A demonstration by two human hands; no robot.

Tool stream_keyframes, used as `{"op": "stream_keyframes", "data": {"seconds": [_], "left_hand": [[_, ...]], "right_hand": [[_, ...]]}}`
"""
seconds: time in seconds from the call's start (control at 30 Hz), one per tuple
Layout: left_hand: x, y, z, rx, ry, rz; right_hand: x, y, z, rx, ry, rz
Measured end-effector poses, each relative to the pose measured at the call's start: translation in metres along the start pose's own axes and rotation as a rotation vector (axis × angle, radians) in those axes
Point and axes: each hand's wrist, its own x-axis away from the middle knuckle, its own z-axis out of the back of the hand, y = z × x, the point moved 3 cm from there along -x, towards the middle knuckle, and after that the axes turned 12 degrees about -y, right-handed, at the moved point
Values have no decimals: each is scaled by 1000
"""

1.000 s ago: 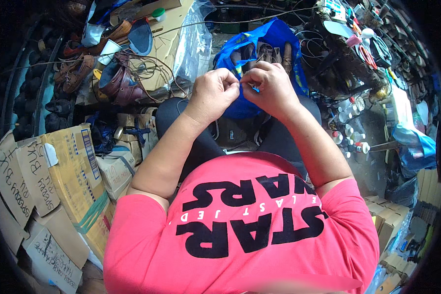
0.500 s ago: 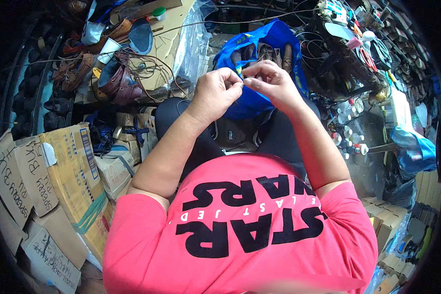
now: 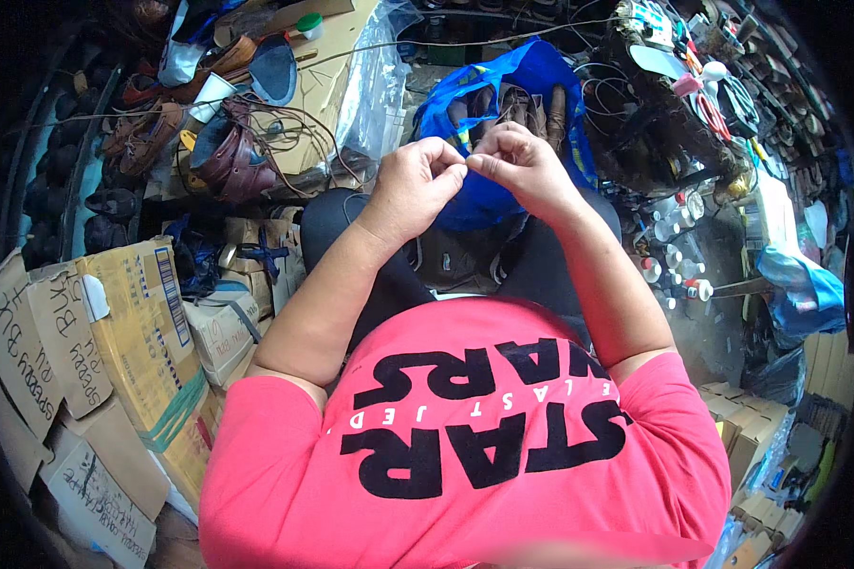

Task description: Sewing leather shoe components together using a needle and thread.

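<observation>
My left hand (image 3: pixel 416 185) and my right hand (image 3: pixel 522 171) meet fingertip to fingertip above my lap. Both are closed in a pinch, thumb against forefinger. Whatever lies between the fingertips is too small to make out. Just beyond them a blue bag (image 3: pixel 455 204) stands open, with brown, shoe-shaped things (image 3: pixel 517 104) inside. To the left, on a cardboard-topped surface (image 3: pixel 337 66), lies a dark red leather shoe piece (image 3: pixel 232 166) with loose brown cords (image 3: pixel 280 119) around it.
Cardboard boxes (image 3: pixel 128 313) are stacked at my left. A white cup (image 3: pixel 212 98) lies among leather pieces. Several small bottles (image 3: pixel 674 256) stand on the right, near a light blue plastic bag (image 3: pixel 802 289). Racks of shoe forms (image 3: pixel 788 104) fill the far right.
My right hand has dropped slightly and its fingers have drawn closer together. The fingertips of both hands now touch or nearly touch. The surroundings stay the same.
</observation>
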Motion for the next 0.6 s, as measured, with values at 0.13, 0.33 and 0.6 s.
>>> {"op": "stream_keyframes", "data": {"seconds": [0.13,0.33,0.6], "left_hand": [[1,1,2,8,-1,0],[4,-8,2,158,-4,30],[-1,-5,1,257,-3,-3]], "right_hand": [[1,8,5,-655,223,-4],[8,9,4,-490,95,-4],[6,-3,-11,-81,137,56]]}}
